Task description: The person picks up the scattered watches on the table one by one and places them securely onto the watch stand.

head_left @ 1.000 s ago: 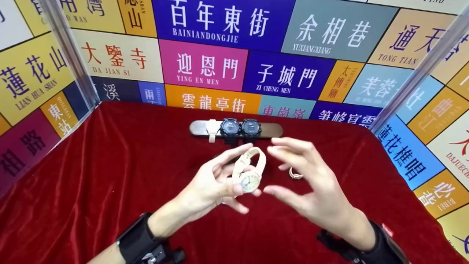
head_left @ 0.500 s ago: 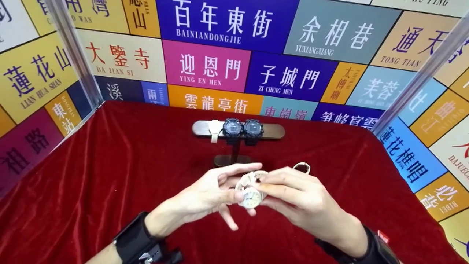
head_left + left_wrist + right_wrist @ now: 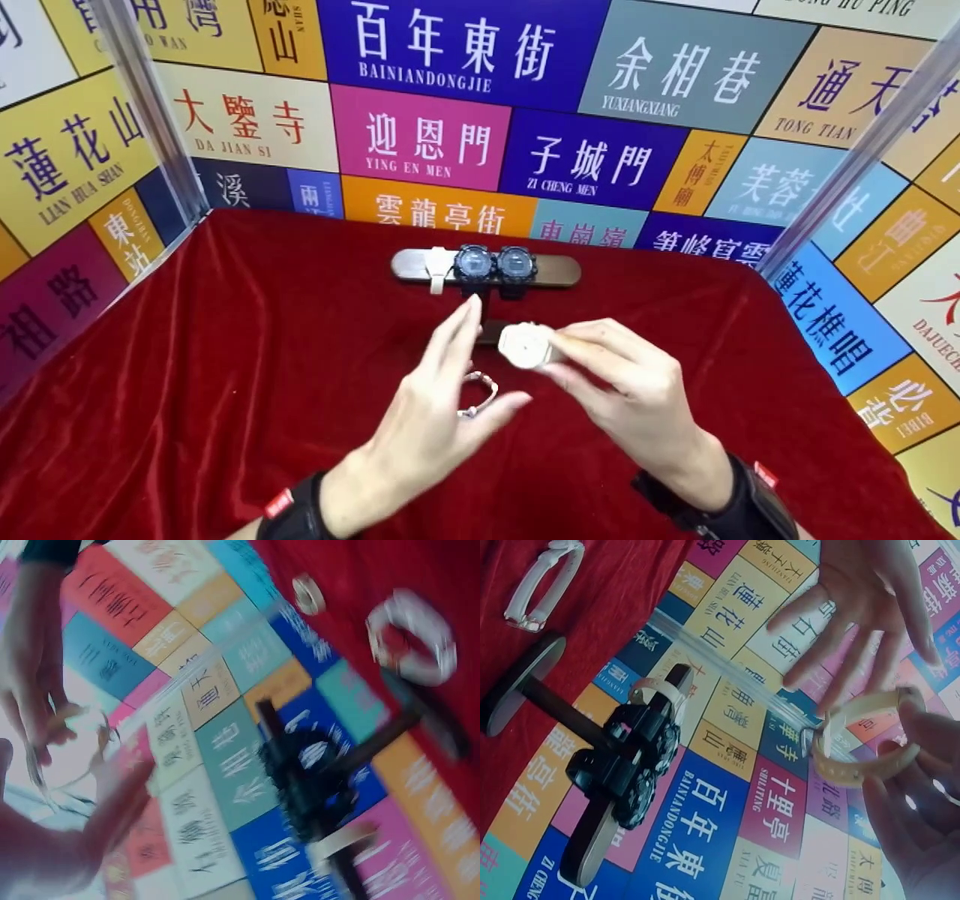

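In the head view my right hand (image 3: 637,390) pinches a cream wristwatch (image 3: 525,345) between thumb and fingers, dial toward the camera, strap closed in a loop. My left hand (image 3: 420,427) is just left of it, fingers straight and thumb spread, holding nothing. The right wrist view shows the watch's buckled strap (image 3: 855,771) from the side, with my left hand (image 3: 862,596) behind it. On the cloth, a white watch (image 3: 493,388) lies partly hidden by my left hand. The left wrist view has that watch (image 3: 427,615) and a smaller-looking looped one (image 3: 302,594).
Ahead stands a T-shaped watch stand (image 3: 559,271) bearing a white watch (image 3: 438,264) and two black watches (image 3: 474,262) at its left and middle. Red velvet cloth (image 3: 262,360) covers the table. Clear panels and colourful sign-printed walls (image 3: 420,135) enclose it.
The cream watch has passed from my left hand to my right, which has lifted it slightly. My left hand has let go and straightened its fingers, uncovering the white watch below.
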A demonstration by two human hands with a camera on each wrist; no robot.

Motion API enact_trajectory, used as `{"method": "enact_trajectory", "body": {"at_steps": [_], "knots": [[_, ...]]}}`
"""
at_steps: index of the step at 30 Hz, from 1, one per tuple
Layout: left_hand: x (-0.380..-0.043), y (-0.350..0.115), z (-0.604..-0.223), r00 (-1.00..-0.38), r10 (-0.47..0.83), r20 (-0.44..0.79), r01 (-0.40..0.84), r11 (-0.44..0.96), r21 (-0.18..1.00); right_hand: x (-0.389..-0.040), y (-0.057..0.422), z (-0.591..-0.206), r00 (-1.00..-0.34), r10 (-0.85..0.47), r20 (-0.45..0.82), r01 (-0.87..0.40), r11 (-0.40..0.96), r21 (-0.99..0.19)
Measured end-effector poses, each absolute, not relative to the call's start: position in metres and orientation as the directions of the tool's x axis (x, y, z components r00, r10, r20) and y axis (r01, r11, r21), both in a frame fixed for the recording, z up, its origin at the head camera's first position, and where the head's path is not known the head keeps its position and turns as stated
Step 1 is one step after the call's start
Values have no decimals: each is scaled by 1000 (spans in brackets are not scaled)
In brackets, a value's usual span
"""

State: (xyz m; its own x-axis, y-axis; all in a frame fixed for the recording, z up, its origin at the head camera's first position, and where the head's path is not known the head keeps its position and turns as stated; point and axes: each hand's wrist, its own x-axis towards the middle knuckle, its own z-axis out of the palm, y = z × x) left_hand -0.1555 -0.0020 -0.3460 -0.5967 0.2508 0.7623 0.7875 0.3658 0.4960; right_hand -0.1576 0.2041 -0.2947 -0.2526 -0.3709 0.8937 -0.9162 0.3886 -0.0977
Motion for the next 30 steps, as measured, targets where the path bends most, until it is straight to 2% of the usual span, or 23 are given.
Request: {"method": "enact_trajectory", "body": {"at_steps": [2,4,9,14,19,22,30], "knots": [[-154,4,-345,-497,206,843,789,512,340,-156,201,-293,-297,-327,897,-901,408,-149],[-155,10,-342,-439,173,882,767,584,267,-154,197,-291,-335,-282,899,-889,411,-203],[-157,22,-331,-382,117,917,739,634,227,-149,186,-288,-392,-205,897,-874,388,-293],[-160,23,-328,-357,83,931,745,626,230,-147,179,-291,-435,-160,886,-854,384,-350],[-163,23,-335,-383,73,921,757,596,268,-148,176,-298,-456,-144,878,-832,419,-364],[-163,24,-337,-436,62,898,746,583,322,-149,174,-301,-458,-134,879,-823,438,-362],[-168,20,-340,-581,43,813,713,509,483,-150,167,-305,-523,-154,838,-787,465,-405]]}}
